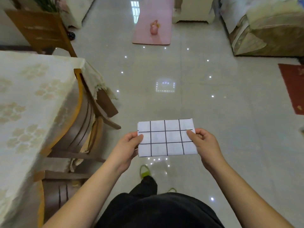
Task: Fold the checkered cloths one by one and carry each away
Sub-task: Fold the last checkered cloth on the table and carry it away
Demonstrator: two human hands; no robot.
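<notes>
Overhead, flat rectangular checkered cloth [167, 137] (folded, white)

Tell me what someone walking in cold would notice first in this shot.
First, the folded checkered cloth, held flat over the glossy floor at centre, the left hand pinching one end and the right hand the other. Then the pink mat with a pink kettlebell farther ahead.

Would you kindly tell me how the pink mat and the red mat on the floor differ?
The pink mat lies far ahead in the middle of the floor; the red mat lies nearer, at the right edge, partly cut off. The pink mat carries a small pink object; nothing stands on the visible part of the red mat. Both lie flat on the glossy tile floor.
</notes>
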